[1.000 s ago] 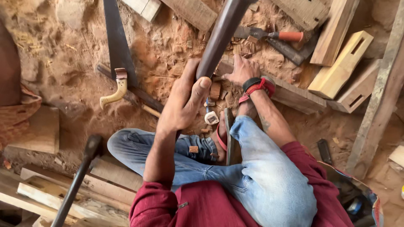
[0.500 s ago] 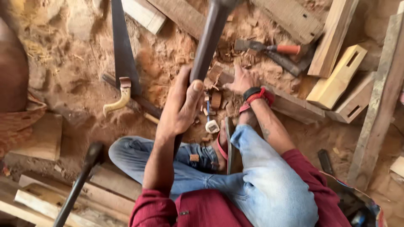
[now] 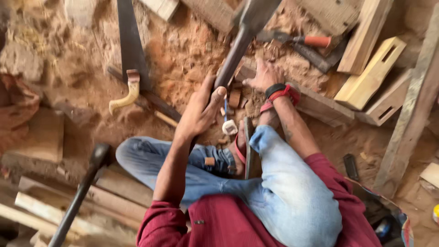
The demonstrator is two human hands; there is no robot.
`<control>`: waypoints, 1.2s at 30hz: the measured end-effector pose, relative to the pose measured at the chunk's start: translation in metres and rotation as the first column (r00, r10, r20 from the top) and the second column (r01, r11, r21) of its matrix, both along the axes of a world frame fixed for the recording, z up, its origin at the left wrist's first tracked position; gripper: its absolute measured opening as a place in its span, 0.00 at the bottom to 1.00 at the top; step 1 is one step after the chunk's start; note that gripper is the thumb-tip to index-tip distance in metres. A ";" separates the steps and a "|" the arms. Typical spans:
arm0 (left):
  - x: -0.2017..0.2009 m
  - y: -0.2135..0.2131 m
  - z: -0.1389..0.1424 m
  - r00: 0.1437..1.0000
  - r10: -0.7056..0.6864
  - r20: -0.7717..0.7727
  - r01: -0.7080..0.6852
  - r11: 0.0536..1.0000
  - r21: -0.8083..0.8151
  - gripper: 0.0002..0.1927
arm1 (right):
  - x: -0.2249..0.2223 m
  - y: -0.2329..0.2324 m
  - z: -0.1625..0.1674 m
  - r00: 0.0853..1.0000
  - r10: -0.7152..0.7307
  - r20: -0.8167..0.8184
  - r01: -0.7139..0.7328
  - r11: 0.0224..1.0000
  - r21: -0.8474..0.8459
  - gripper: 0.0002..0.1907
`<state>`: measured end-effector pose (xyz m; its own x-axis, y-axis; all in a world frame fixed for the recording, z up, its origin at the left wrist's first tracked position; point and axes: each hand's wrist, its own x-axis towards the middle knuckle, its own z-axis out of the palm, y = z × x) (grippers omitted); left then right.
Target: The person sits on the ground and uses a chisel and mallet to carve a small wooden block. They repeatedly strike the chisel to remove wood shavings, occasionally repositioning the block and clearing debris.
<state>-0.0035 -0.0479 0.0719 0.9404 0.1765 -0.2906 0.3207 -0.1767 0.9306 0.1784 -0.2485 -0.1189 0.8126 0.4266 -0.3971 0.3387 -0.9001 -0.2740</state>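
Red sleeves and pale blue jeans fill the near edge of my view; I am looking down at a person seated cross-legged on a floor of reddish sawdust. A dark-handled hammer lies across stacked planks at the near left corner of the floor.

Just past the knees, my left hand has its grip wrapped tight round a long dark wooden handle, which slants up and away toward the far edge, where its wide blurred head leaves the view. My right hand, with a black and red band at the wrist, rests with fingers spread on a wooden beam; it lies flat, gripping nothing. Small wood chips lie between the two hands.

Further left, a handsaw with a pale curved handle lies on the sawdust. Beyond the right hand, an orange-handled tool lies near the far edge, and a pale block with a slot rests among other timbers at the far right.
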 end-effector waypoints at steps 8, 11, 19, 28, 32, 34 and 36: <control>0.023 0.003 0.027 0.995 -0.045 0.093 0.053 0.995 -0.085 0.19 | 0.004 0.003 0.012 0.992 -0.032 -0.121 0.026 0.998 -0.052 0.44; 0.019 -0.011 -0.015 0.993 -0.025 -0.118 0.013 0.995 -0.098 0.18 | 0.005 0.000 0.006 0.994 -0.010 -0.105 0.006 0.999 -0.040 0.44; 0.034 0.010 0.032 0.995 -0.025 0.101 0.039 0.991 -0.129 0.20 | 0.004 0.003 0.010 0.994 -0.039 -0.099 0.036 0.999 -0.032 0.47; 0.025 -0.007 -0.001 0.991 -0.023 -0.129 0.014 0.997 -0.072 0.22 | 0.004 -0.002 0.006 0.979 -0.065 -0.193 0.052 0.996 -0.072 0.42; 0.015 -0.016 -0.029 0.940 0.079 -0.333 -0.092 0.995 -0.025 0.21 | 0.002 -0.001 0.003 1.000 0.006 -0.027 -0.005 1.000 0.021 0.43; 0.011 -0.010 -0.016 0.932 0.102 -0.347 -0.120 0.992 -0.029 0.20 | 0.000 0.000 0.005 1.000 0.009 0.019 -0.010 0.999 0.033 0.44; 0.019 0.007 0.008 0.989 0.056 -0.136 -0.066 0.995 -0.073 0.21 | 0.001 0.000 0.007 0.998 -0.045 -0.054 0.046 0.999 0.011 0.41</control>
